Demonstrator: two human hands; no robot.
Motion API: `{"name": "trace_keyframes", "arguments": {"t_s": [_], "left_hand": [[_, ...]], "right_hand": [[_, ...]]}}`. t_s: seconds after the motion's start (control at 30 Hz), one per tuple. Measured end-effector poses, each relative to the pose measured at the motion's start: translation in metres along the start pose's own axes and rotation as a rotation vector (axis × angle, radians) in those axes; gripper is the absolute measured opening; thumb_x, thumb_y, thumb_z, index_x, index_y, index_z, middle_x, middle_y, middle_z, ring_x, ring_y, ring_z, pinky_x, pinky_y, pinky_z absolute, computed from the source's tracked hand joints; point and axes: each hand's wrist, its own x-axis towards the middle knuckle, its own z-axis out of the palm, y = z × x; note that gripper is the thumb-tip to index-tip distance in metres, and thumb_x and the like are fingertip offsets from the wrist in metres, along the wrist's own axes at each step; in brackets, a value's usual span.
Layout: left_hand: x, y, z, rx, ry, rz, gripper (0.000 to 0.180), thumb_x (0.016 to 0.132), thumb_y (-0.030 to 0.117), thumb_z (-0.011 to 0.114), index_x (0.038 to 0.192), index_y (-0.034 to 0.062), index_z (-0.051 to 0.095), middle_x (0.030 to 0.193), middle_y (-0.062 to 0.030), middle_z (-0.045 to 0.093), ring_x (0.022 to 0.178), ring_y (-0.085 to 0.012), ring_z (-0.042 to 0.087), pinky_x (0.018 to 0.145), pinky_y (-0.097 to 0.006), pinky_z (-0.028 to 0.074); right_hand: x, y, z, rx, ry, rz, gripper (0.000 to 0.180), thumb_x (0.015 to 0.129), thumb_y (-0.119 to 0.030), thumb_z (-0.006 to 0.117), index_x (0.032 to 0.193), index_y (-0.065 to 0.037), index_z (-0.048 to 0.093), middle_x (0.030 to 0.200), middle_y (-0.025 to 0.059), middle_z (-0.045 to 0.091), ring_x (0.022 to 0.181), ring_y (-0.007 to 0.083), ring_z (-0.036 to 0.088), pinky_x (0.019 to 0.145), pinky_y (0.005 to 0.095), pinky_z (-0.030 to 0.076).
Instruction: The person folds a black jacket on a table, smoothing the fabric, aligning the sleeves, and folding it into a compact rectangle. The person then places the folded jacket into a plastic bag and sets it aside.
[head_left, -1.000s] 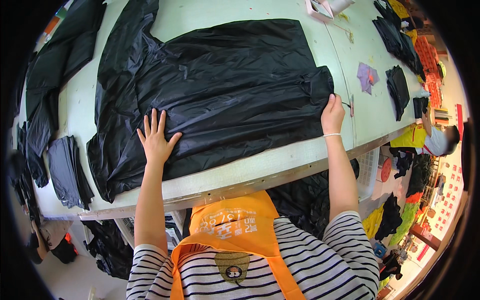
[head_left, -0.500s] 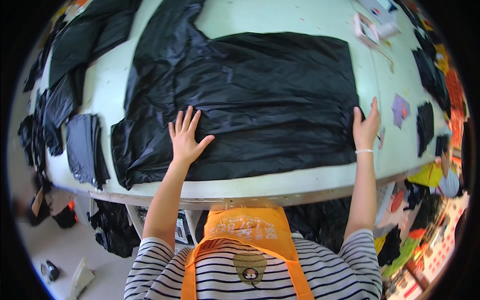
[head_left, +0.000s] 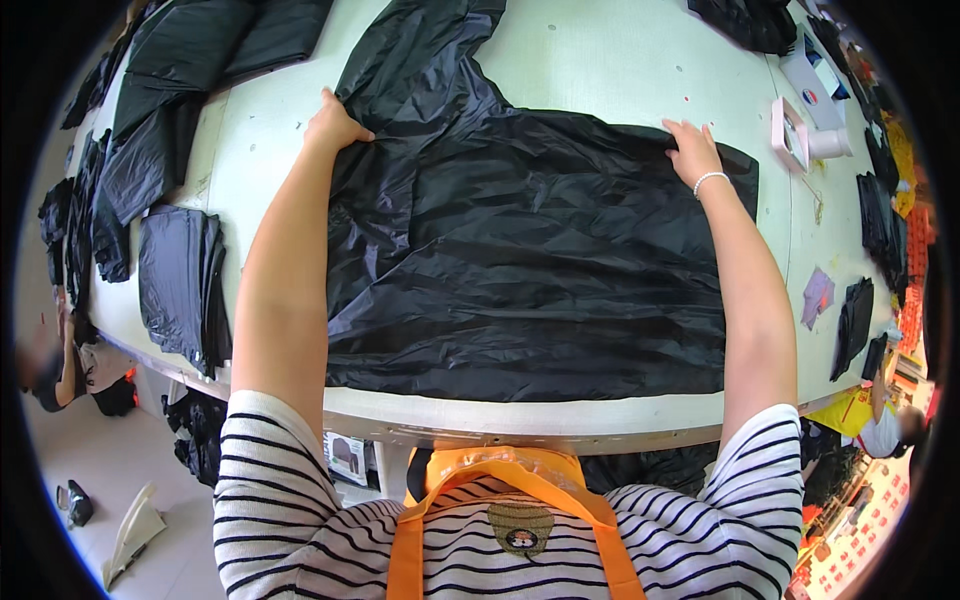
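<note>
A black garment (head_left: 540, 270) of thin, shiny fabric lies spread and wrinkled on a pale table (head_left: 600, 60). One long section, which looks like a sleeve, runs toward the far edge. At the garment's left side, my left hand (head_left: 338, 125) rests on the edge where this section begins, thumb on the fabric and apart from the fingers. My right hand (head_left: 695, 152) lies at the far right edge of the body, fingers spread over the cloth. Part of the garment's right side is hidden under my right forearm.
Folded black garments (head_left: 185, 285) are stacked at the left, with larger black pieces (head_left: 190, 60) behind. At the far right stand a pink box (head_left: 789, 135) and a white roll (head_left: 830, 144). Beyond a small purple scrap (head_left: 817, 297) lies dark folded cloth (head_left: 853, 325). Other people sit at both sides.
Both hands have moved away from me to the garment's far part, the left from its middle, the right from its right edge. The garment appears further right in view, its left part rearranged.
</note>
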Motion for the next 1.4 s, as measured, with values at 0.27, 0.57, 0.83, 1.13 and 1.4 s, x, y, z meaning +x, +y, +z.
{"name": "trace_keyframes", "arguments": {"t_s": [0.27, 0.57, 0.83, 1.13, 1.4], "left_hand": [[-0.095, -0.008, -0.052, 0.048, 0.347, 0.220, 0.035, 0.083, 0.035, 0.064, 0.094, 0.0022, 0.064, 0.091, -0.0204, 0.065, 0.088, -0.0410, 0.060, 0.072, -0.048, 0.046], [-0.320, -0.187, -0.006, 0.176, 0.642, 0.628, 0.035, 0.073, 0.018, 0.067, 0.101, -0.0016, 0.065, 0.103, -0.0175, 0.063, 0.094, -0.0402, 0.056, 0.091, -0.049, 0.039], [-0.352, -0.196, 0.042, -0.006, 0.116, 0.517, 0.045, 0.057, 0.020, 0.078, 0.095, 0.0007, 0.064, 0.097, -0.0174, 0.062, 0.097, -0.0386, 0.053, 0.089, -0.046, 0.038], [-0.328, -0.252, 0.075, -0.414, 0.079, 0.304, 0.033, 0.076, 0.009, 0.070, 0.105, -0.0031, 0.061, 0.096, -0.0170, 0.067, 0.084, -0.0310, 0.065, 0.074, -0.034, 0.049], [-0.324, -0.249, 0.068, -0.519, -0.052, 0.138, 0.031, 0.076, 0.011, 0.070, 0.104, -0.0011, 0.061, 0.097, -0.0195, 0.068, 0.090, -0.0256, 0.067, 0.076, -0.033, 0.049]], "right_hand": [[-0.079, 0.016, -0.054, 0.154, 0.421, -0.127, 0.032, 0.077, -0.007, 0.064, 0.108, -0.014, 0.064, 0.089, 0.0080, 0.059, 0.081, 0.0304, 0.058, 0.072, 0.0384, 0.047], [-0.353, -0.050, -0.086, 0.091, 0.465, -0.426, 0.033, 0.064, -0.010, 0.066, 0.096, -0.014, 0.074, 0.067, -0.0044, 0.045, 0.070, 0.0129, 0.053, 0.071, 0.0311, 0.031], [-0.367, -0.052, -0.003, 0.525, 0.114, -0.294, 0.041, 0.079, -0.026, 0.068, 0.115, -0.010, 0.060, 0.129, 0.0133, 0.052, 0.125, 0.0324, 0.044, 0.105, 0.0491, 0.030], [-0.399, -0.057, 0.018, 0.238, 0.058, 0.262, 0.076, 0.089, -0.041, 0.056, 0.150, -0.017, 0.019, 0.155, 0.0195, 0.012, 0.139, 0.0468, 0.014, 0.108, 0.0611, 0.018], [-0.396, -0.073, 0.034, 0.231, 0.075, 0.288, 0.049, 0.087, -0.035, 0.058, 0.130, -0.014, 0.052, 0.140, 0.0165, 0.040, 0.132, 0.0400, 0.032, 0.107, 0.0621, 0.017]]}}
